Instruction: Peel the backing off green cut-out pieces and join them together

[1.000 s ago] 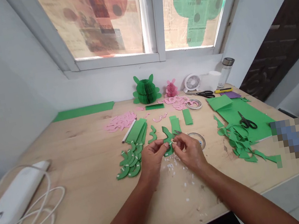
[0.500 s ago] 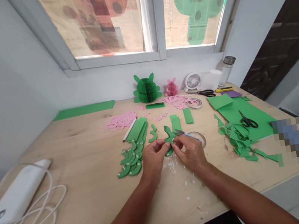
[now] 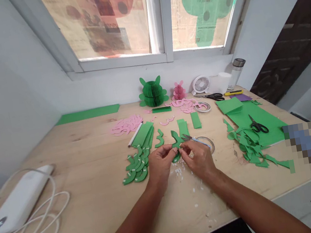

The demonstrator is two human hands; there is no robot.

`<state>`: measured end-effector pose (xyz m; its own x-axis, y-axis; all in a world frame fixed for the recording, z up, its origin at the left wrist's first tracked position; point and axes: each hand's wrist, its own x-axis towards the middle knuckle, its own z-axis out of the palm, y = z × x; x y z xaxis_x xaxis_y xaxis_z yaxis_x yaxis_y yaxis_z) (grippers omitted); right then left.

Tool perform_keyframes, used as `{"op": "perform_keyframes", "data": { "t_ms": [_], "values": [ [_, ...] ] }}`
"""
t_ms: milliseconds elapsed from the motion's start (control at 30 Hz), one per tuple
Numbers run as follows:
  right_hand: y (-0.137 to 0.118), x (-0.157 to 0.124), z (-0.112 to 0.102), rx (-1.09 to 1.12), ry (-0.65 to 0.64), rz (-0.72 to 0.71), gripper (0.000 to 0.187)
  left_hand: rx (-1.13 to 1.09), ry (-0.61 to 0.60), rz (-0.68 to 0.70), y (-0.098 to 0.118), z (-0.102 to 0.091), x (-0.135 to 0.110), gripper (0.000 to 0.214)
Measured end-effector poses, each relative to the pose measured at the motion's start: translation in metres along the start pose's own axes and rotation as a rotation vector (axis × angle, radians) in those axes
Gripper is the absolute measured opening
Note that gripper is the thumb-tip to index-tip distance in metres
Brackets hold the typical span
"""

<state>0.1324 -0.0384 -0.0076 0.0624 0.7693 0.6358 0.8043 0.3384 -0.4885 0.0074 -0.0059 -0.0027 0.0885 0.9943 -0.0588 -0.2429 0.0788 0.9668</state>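
Between my two hands is a wavy green paper cutout (image 3: 175,138), its upper curve standing clear of the fingers. My left hand (image 3: 162,163) pinches it from the left with thumb and forefinger. From the right, the closed fingertips of my right hand (image 3: 197,157) press at its middle; fingers hide that spot. Green curved cutouts with small white patches (image 3: 136,168) lie piled left of my left hand. Another wavy green cutout (image 3: 158,138) rests just above it. Small scissors (image 3: 188,138) and a roll of tape (image 3: 211,145) lie by my right hand. White scraps (image 3: 178,173) dot the table below.
Green offcuts (image 3: 251,146) and black scissors (image 3: 257,125) lie right, on a green sheet (image 3: 271,133). Pink cutouts (image 3: 127,124) lie further back. Green and pink paper figures (image 3: 152,92) stand by the wall near a fan (image 3: 200,84). A white power strip (image 3: 20,200) with looped cable sits left.
Both hands keep nearly the same place on the green cutout, with only a very slight shift of the fingertips. The other things lie as before.
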Motion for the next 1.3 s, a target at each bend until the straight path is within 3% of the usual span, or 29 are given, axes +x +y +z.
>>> {"op": "perform_keyframes", "data": {
  "t_ms": [333,567,967,1300],
  "values": [
    [0.0002,0.0010,-0.0011,0.039,0.000,0.029,0.011,-0.029,0.002,-0.046,0.0067,0.0026,-0.0028,0.013],
    [-0.0015,0.0008,-0.0025,-0.047,0.004,-0.101,0.013,-0.079,0.011,-0.061,0.0045,0.0020,-0.0017,0.014],
    [0.0008,-0.0010,-0.0002,-0.165,0.002,-0.180,0.019,0.000,0.004,0.001,0.0004,0.0001,-0.0001,0.017],
    [-0.0039,-0.0012,0.0028,-0.176,0.011,-0.103,0.014,0.031,-0.003,0.026,-0.0024,0.0017,-0.0010,0.014]
  ]
}}
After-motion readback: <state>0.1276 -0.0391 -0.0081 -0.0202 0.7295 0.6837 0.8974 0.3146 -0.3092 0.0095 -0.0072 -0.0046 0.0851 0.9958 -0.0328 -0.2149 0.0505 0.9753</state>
